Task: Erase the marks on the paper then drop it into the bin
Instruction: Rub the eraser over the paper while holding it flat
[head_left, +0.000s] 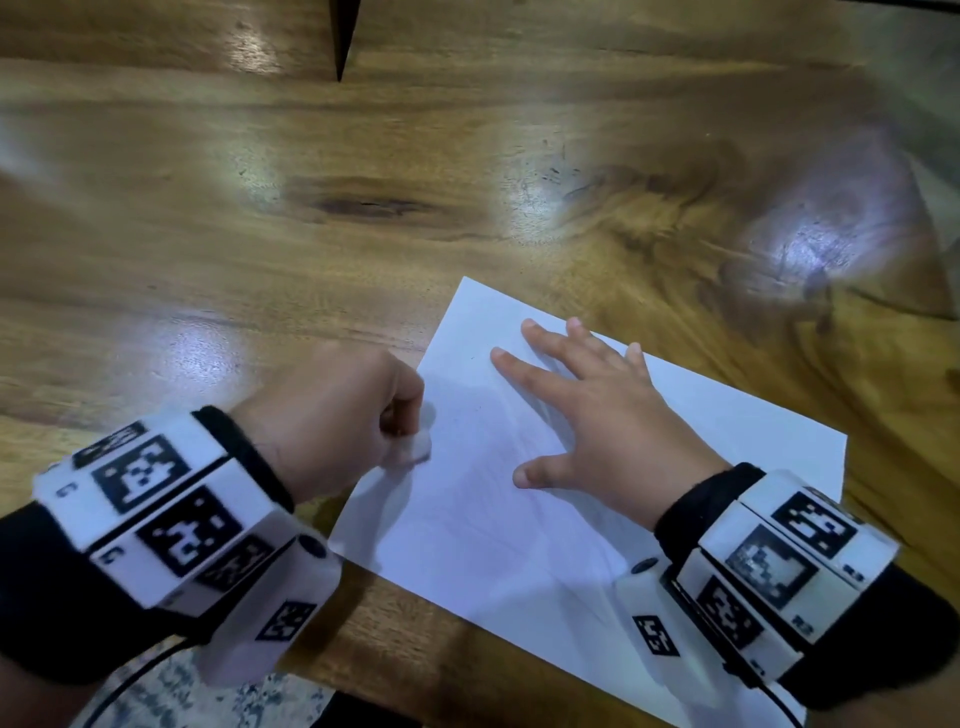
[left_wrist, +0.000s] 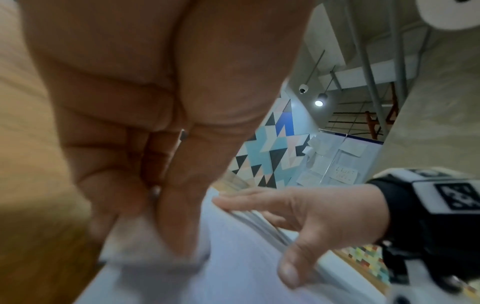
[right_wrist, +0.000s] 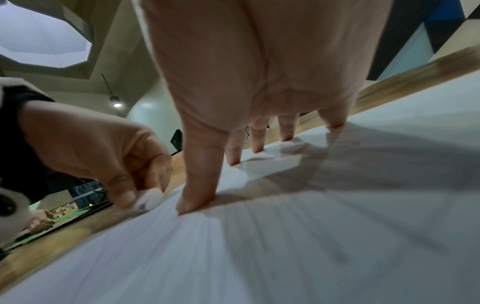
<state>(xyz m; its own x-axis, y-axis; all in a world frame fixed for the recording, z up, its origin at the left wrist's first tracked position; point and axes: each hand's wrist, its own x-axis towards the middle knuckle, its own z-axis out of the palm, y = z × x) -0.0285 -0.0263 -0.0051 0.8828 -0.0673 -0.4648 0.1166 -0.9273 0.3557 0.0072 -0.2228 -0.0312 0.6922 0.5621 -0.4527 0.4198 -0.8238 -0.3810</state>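
A white sheet of paper (head_left: 467, 519) lies on the wooden table (head_left: 260, 234), turned at an angle. My right hand (head_left: 587, 415) rests flat on the paper with its fingers spread, pressing it down. My left hand (head_left: 353, 410) pinches a small white eraser (head_left: 418, 448) and holds it against the paper's left edge. The eraser (right_wrist: 150, 198) shows between thumb and fingers in the right wrist view, and as a blurred white block (left_wrist: 140, 240) in the left wrist view. The paper (right_wrist: 285, 246) looks blurred there. No clear marks show on the sheet. No bin is in view.
The wooden table stretches far ahead and to the left of the paper. Its near edge runs just below the sheet, with speckled floor (head_left: 208, 696) beyond. A dark pointed shape (head_left: 343, 36) sits at the table's far edge.
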